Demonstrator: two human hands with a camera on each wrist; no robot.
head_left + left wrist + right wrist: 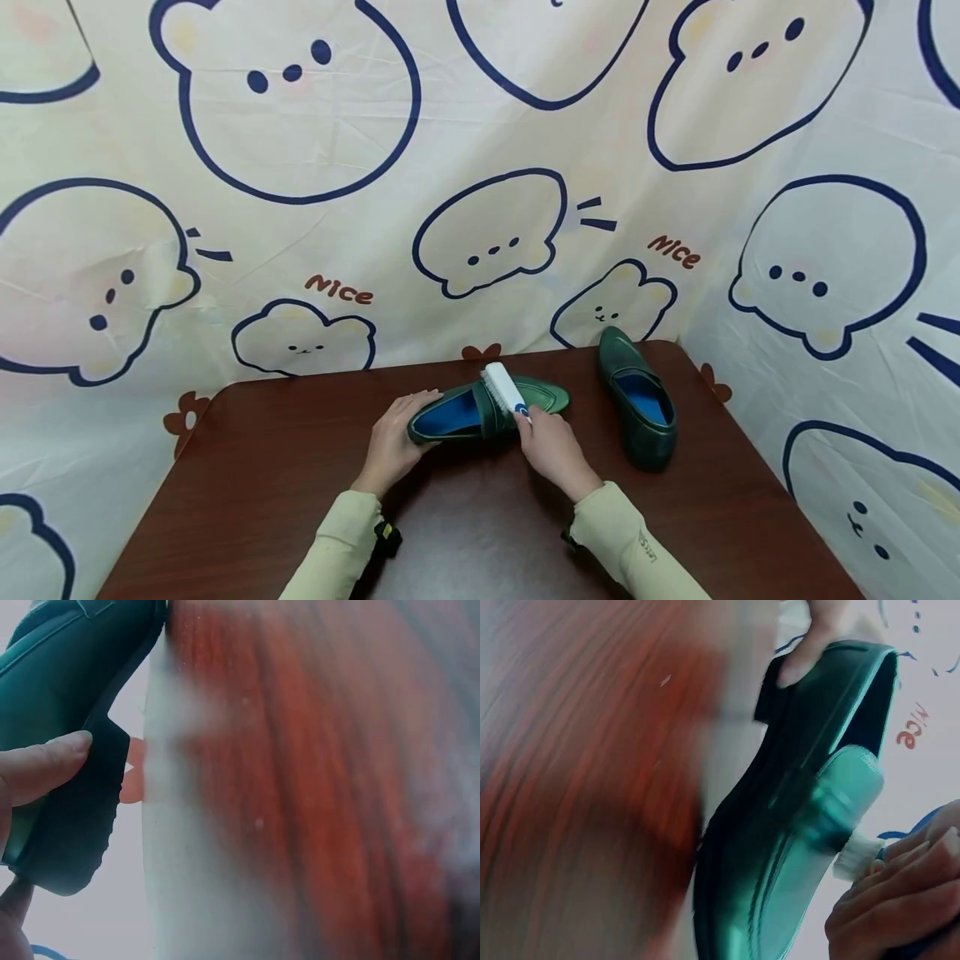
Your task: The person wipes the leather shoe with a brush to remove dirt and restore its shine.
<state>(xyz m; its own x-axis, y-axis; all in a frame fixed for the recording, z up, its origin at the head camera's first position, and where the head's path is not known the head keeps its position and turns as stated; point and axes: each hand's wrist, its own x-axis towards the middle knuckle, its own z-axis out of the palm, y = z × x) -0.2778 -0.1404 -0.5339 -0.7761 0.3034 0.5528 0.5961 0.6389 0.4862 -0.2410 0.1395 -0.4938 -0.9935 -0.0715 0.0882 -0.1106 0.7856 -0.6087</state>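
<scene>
A green loafer (536,393) with a blue insole points its toe to the right in the head view. My left hand (396,442) grips it round the heel, and the thumb (52,766) lies on the heel's side in the left wrist view. My right hand (553,446) holds a white brush (504,388) by its handle. The bristles are against the loafer's upper by the strap. In the right wrist view the fingers (900,900) curl round the brush handle, while the brush's white bristles (857,856) show beside the shoe.
A second green loafer (637,400) stands at the right of the brown table (300,467), toe toward the back. Behind and at the sides hangs a white cloth (487,133) printed with blue bear outlines.
</scene>
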